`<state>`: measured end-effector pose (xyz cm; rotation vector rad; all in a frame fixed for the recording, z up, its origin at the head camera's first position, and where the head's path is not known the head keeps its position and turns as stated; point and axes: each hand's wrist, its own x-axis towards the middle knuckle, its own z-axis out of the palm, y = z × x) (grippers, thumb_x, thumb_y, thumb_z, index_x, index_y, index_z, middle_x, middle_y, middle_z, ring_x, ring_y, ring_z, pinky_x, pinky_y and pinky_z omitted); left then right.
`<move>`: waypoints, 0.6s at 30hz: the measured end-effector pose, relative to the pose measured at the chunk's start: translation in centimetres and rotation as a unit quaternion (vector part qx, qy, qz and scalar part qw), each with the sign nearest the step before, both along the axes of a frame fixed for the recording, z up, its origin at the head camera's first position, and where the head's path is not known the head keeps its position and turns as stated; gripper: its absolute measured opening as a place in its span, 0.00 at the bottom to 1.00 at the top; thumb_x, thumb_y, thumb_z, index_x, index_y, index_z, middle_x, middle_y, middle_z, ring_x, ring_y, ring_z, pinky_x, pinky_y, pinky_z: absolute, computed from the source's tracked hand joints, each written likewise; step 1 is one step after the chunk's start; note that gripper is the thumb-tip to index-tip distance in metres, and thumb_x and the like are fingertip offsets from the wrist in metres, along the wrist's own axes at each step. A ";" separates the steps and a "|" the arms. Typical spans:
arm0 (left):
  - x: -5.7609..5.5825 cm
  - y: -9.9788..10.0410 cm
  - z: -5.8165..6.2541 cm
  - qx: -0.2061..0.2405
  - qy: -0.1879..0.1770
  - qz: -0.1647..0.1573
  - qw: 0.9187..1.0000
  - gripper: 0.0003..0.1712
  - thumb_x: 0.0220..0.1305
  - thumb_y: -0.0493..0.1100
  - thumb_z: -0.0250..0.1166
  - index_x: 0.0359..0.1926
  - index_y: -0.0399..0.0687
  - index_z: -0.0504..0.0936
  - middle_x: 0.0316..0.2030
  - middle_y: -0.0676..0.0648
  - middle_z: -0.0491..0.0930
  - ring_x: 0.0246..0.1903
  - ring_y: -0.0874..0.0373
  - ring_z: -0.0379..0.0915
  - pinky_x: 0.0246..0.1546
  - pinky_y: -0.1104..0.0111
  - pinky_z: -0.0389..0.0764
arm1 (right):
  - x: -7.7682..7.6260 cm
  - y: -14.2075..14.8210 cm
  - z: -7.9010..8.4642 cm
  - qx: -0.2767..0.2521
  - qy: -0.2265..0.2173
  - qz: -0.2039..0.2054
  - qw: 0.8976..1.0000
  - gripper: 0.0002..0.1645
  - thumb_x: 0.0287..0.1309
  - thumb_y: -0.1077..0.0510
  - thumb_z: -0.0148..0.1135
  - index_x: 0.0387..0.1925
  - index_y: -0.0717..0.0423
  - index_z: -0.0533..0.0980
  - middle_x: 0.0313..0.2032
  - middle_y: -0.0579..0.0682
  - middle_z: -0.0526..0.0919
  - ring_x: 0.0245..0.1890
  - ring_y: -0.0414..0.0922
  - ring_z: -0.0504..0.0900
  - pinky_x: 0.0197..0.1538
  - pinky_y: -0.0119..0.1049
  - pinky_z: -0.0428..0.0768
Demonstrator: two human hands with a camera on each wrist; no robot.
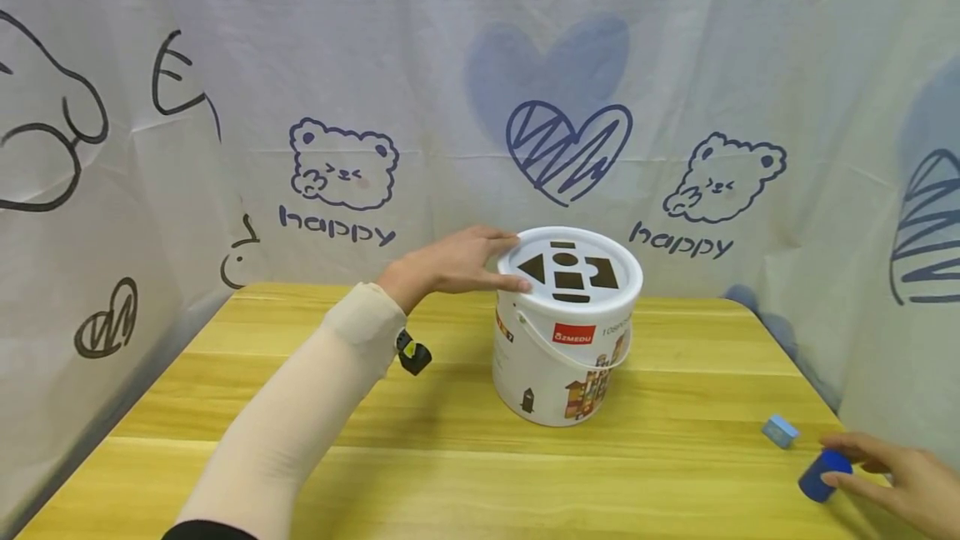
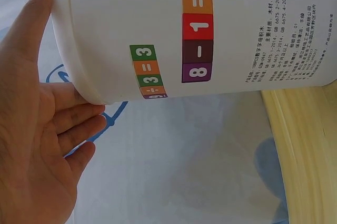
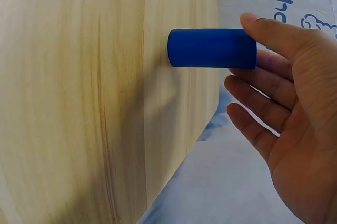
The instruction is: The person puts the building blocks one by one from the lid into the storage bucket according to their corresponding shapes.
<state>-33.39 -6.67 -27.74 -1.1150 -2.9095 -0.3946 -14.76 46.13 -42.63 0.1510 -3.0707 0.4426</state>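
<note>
A white lidded bucket stands upright on the table, its lid cut with several shaped holes and a white handle hanging across its front. My left hand rests against the lid's left rim, thumb at the front and fingers farther back. In the left wrist view those fingers look loosely extended beside the rim. At the far right, my right hand pinches one end of a blue cylinder block between thumb and fingers. Other fingers of that hand are bent below without touching the block.
A small light-blue block lies on the wooden table, just beyond the right hand. Behind the table hangs a pale cloth with hearts and bears. The table's right edge runs close by the right hand.
</note>
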 end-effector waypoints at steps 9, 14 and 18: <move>-0.2 0.0 -0.2 0.001 -0.005 0.004 1.000 0.57 0.54 0.81 0.54 0.75 0.53 0.58 0.74 0.49 0.56 0.72 0.49 0.49 0.70 0.50 0.51 | -0.1 -0.1 0.2 0.001 0.000 0.007 1.000 0.25 0.55 0.52 0.72 0.44 0.70 0.79 0.38 0.63 0.84 0.35 0.56 0.84 0.37 0.49 0.84; -0.2 0.0 -0.1 0.003 -0.006 0.004 1.000 0.57 0.54 0.81 0.54 0.75 0.53 0.58 0.74 0.49 0.56 0.72 0.49 0.49 0.70 0.50 0.51 | -0.4 -0.6 1.1 -0.008 0.017 0.020 1.000 0.24 0.55 0.51 0.72 0.45 0.66 0.80 0.39 0.62 0.85 0.35 0.57 0.84 0.36 0.49 0.84; -0.1 0.0 -0.2 0.005 -0.006 0.005 1.000 0.57 0.54 0.81 0.54 0.75 0.53 0.58 0.74 0.49 0.56 0.72 0.49 0.49 0.70 0.50 0.51 | -0.7 -1.4 2.3 -0.011 0.042 0.043 0.998 0.23 0.56 0.51 0.71 0.46 0.64 0.81 0.40 0.61 0.85 0.35 0.57 0.85 0.36 0.50 0.84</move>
